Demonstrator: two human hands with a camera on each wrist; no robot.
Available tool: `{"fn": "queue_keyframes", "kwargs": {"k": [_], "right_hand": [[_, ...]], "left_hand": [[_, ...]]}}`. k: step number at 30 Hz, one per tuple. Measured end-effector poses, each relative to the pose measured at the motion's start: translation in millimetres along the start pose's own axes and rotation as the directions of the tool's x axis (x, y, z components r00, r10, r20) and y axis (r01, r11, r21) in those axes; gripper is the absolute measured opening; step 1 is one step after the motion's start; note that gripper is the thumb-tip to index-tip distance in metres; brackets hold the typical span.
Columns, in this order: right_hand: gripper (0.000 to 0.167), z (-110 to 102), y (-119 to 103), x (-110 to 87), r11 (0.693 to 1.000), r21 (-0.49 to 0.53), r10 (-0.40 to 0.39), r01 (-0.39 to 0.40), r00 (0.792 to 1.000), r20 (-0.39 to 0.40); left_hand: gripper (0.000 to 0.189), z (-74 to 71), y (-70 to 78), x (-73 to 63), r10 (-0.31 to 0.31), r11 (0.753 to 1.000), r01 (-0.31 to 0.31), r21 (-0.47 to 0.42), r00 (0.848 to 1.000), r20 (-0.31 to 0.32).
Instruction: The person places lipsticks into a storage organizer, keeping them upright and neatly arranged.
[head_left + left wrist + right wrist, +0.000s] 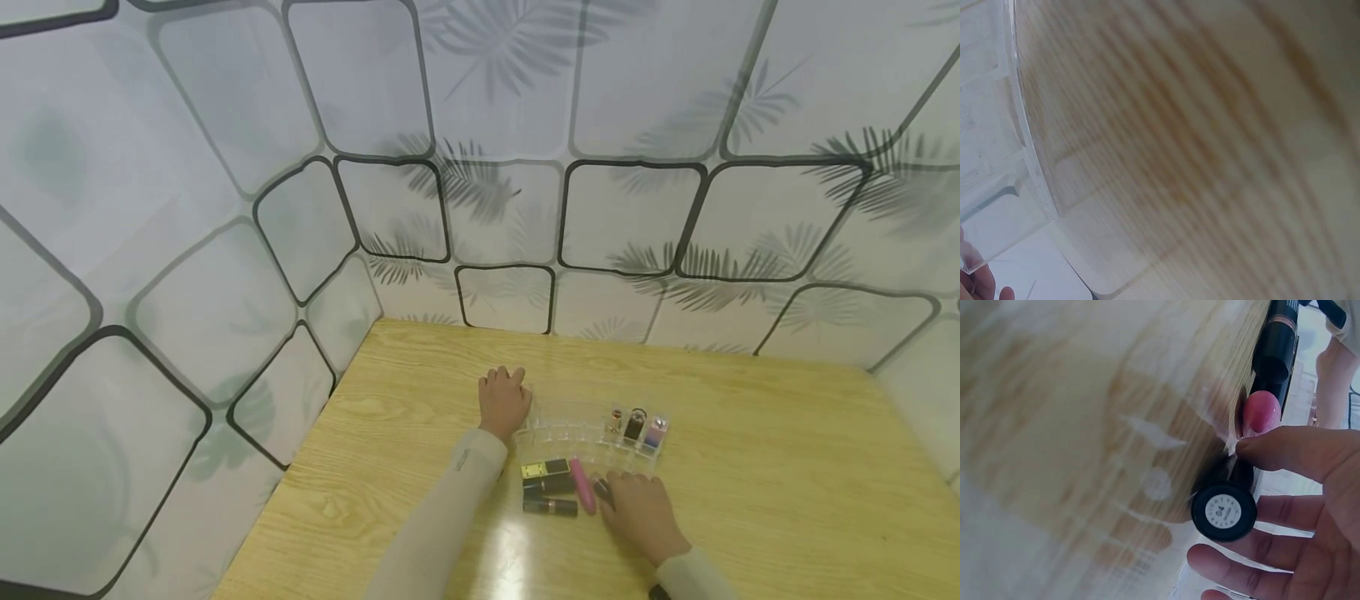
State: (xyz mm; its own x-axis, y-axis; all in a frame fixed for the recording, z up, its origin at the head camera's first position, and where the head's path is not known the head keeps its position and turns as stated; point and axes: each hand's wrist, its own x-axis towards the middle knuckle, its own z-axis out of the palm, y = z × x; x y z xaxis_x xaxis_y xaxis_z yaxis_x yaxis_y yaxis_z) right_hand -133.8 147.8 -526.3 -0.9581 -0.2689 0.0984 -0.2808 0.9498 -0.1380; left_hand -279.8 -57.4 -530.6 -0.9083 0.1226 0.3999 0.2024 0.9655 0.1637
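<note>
A clear compartment organizer [570, 432] lies on the table, its right end holding several small items. At its left end, my left hand [504, 404] grips the corner; in the left wrist view its fingertips [984, 281] show at the clear wall. My right hand [641, 512], in front of the organizer, pinches a black lipstick tube [1222, 512] between thumb and fingers. A round white label on the tube's end faces the right wrist camera. Just left of it lies a pink tube [582, 486].
Left of the pink tube lie a gold-and-black lipstick [545, 468], a black tube [549, 484] and another black tube with a coppery band [551, 507]. A dark object [658, 592] shows by the right sleeve. Patterned walls [502, 217] border the wooden table [787, 467].
</note>
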Motion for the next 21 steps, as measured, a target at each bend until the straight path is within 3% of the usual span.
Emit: {"fn": "queue_keyframes", "kwargs": {"k": [8,21], "right_hand": [[0.018,2,3,0.8,1.000,0.025,0.007,-0.007,1.000,-0.004],[0.018,-5,10,3.0,0.986,0.132,0.092,-0.099,0.994,0.062]], "left_hand": [[0.023,0.6,-0.4,-0.7,0.016,1.000,-0.015,0.011,1.000,-0.023],[0.024,2.1,-1.6,-1.0,0.024,1.000,-0.024,0.010,0.998,-0.057]]}}
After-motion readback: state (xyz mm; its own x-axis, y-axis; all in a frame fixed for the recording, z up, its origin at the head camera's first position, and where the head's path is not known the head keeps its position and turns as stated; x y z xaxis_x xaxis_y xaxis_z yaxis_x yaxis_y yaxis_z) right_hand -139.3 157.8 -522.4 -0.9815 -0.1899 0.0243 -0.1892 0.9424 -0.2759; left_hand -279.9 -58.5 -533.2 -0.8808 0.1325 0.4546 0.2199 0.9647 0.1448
